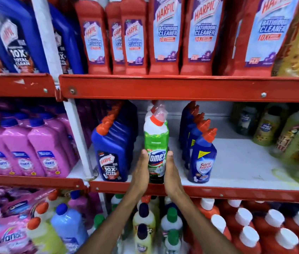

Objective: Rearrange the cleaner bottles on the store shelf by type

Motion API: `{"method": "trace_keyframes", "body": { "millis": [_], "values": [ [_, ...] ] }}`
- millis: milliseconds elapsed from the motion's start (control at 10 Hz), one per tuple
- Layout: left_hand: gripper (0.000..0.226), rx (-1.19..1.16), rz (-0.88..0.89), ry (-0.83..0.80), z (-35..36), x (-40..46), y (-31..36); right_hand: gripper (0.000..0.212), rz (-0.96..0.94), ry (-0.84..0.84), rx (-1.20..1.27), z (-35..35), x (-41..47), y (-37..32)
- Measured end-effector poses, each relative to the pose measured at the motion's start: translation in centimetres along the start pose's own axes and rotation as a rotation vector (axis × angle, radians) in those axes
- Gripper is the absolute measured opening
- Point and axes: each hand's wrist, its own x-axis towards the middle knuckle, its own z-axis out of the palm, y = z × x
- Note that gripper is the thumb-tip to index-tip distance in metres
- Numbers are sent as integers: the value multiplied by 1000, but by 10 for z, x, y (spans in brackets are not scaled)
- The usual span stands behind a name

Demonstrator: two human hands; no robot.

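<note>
Red metal shelving with white boards filled the view, and the middle shelf [236, 162] carried the bottles being sorted. At its front edge stood a green-and-white Domex bottle [156, 143], upright, with more of the same kind lined up behind it. The left hand [140, 171] lay flat against the bottle's left side and the right hand [170, 173] flat against its right side, fingers straight and close together, palms facing each other, so the bottle was pressed between the two hands rather than wrapped by either. Both forearms rose from the bottom of the view across the shelf's red lip.

Just left of the hands stood a row of blue Harpic bottles [112, 153] with red caps; to the right, with a bare gap of white board between, ran a row of blue Sani Fresh bottles [201, 158]. Further right the shelf lay bare up to some blurred yellow-green bottles [266, 129]. Above, the upper shelf held tall red Harpic bathroom cleaner bottles [165, 33]. Pink bottles [25, 149] filled the neighbouring bay on the left, and white-capped orange-red bottles [255, 231] crowded the shelf below.
</note>
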Motion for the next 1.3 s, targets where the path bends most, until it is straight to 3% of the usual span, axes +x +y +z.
{"method": "trace_keyframes", "body": {
  "millis": [100,300,400,500,600,700,800,900,1000,1100,1200,1300],
  "values": [
    [46,-22,2,-21,3,-2,-6,89,-12,33,36,-1,1,6],
    [61,94,45,-113,-8,-9,-1,74,-52,130,81,5,-5,8],
    [58,250,189,-36,-34,-28,-4,59,-323,485,13,11,-26,8],
    [48,301,414,143,-71,-43,0,34,-602,586,-13,26,-41,2],
    [32,268,589,379,-105,-43,7,33,-579,384,-52,55,-47,-3],
    [40,280,528,451,-121,-35,9,47,-324,138,-56,91,-41,-3],
    [60,234,245,387,-121,-25,5,57,-96,11,-61,111,-31,0],
    [56,86,27,242,-120,-7,5,67,15,-50,10,119,-20,0],
    [105,-83,-93,184,-124,3,2,76,26,-66,68,118,-15,-1],
    [120,-80,-103,138,-125,4,-4,69,15,-85,111,116,-14,1],
    [104,-25,-73,128,-125,1,5,71,48,-81,101,116,-15,-6],
    [61,135,86,226,-123,-9,10,72,-9,31,-2,115,-24,-9]
  ]
}}
